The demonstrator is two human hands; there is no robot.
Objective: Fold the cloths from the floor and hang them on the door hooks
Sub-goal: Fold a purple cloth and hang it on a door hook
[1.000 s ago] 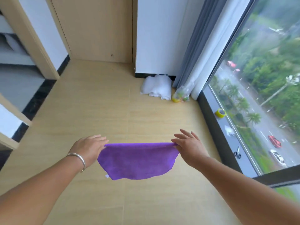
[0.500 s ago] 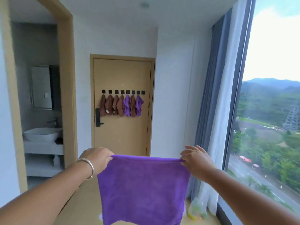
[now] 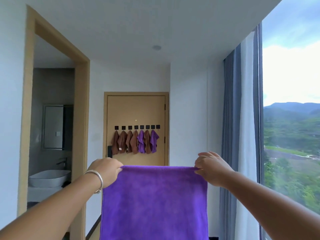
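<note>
Two hands are holding one purple cloth (image 3: 154,201) spread flat in the air, well short of the door (image 3: 136,110) at the far end of the room. The left hand (image 3: 105,170) is pinching the cloth's upper left corner with its fingers curled over the hem, and the right hand (image 3: 212,168) is pinching the upper right corner the same way, so the top edge is running taut and level between them while the rest is hanging straight down out of view. On the door, a row of black hooks (image 3: 136,127) is carrying seven hung cloths (image 3: 135,142), brown and purple; the hook farthest right on the door (image 3: 158,126) is looking bare. By my reading, the folding step is just beginning: the cloth is opened out and squared but not yet doubled. The next move is likely calling for bringing the two corners together to halve the cloth while keeping the edges matched, then walking up to the door and catching it on that free hook.
</note>
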